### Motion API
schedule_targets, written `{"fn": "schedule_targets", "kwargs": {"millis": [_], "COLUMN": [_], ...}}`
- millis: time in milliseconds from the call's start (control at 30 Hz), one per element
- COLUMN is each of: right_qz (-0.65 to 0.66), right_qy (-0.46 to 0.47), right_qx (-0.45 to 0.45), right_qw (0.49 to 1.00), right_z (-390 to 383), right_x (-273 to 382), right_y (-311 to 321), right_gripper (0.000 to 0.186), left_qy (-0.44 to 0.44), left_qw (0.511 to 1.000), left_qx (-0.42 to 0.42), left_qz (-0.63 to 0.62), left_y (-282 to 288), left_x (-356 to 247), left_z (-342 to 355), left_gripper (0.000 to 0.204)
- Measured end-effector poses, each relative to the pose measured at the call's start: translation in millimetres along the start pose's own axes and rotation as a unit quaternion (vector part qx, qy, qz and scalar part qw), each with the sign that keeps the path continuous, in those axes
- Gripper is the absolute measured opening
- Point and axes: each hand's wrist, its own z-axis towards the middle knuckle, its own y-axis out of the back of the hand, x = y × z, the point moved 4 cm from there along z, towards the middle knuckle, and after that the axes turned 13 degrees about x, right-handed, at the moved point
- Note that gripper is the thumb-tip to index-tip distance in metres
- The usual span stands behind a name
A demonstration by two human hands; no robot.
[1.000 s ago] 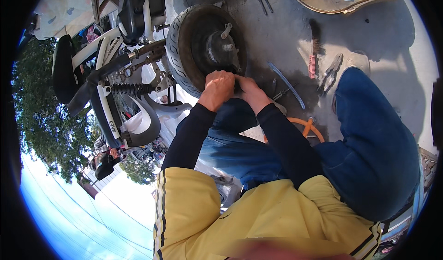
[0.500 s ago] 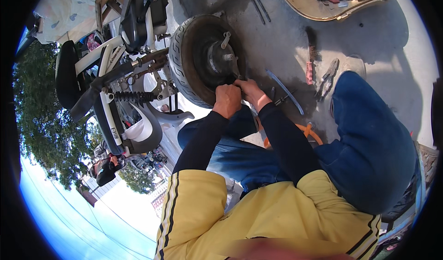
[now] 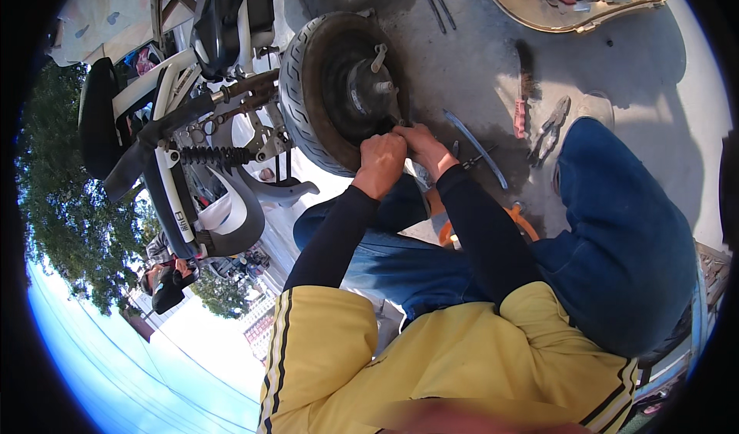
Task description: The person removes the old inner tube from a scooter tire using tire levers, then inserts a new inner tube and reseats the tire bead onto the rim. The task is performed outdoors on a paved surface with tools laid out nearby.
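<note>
A wheel with a black tyre [image 3: 301, 65] and a dark hub [image 3: 368, 89] is in front of me, its axle end and a small metal lever [image 3: 379, 58] facing up. At its near edge my left hand [image 3: 382, 159] is closed in a fist, knuckles up. My right hand [image 3: 422, 146] is closed right beside it, thumb and fingers pressed together by the hub's lower side. The two hands touch or nearly touch. Whatever lies between their fingers is hidden.
Left of the wheel stands a scooter with a black shock absorber [image 3: 213, 155]. On the ground at right lie a blue strip [image 3: 476, 149], a wire brush [image 3: 523, 88] and pliers [image 3: 550, 130]. A tan tool tray [image 3: 531, 20] is beyond them. Someone in a dark cap [image 3: 166, 290] is at far left.
The whole view has shifted a little, with the scooter slipping left and the tools right. Both hands stay closed at the same place by the wheel.
</note>
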Motion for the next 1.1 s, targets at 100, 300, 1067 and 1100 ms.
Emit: {"fn": "schedule_targets", "kwargs": {"millis": [100,300,1067,1100], "right_qz": [0.013,0.018,-0.315,-0.325], "right_qy": [0.016,0.030,0.147,0.135], "right_qx": [0.025,0.028,-0.129,-0.118], "right_qw": [0.999,0.999,0.929,0.929], "right_z": [4,9,35,33], "right_x": [1,-2,-6,-3], "right_y": [4,5,2,3], "right_gripper": [0.038,0.039,0.102,0.103], "left_qy": [0.015,0.076,0.023,0.014], "left_qw": [0.998,0.976,0.990,0.987], "left_qx": [0.050,0.176,-0.128,-0.147], "left_qz": [-0.044,-0.103,0.054,0.056], "left_y": [3,-1,-11,-12], "left_x": [7,18,3,2], "left_z": [10,35,-4,-5], "left_gripper": [0.013,0.026,0.004,0.004]}}
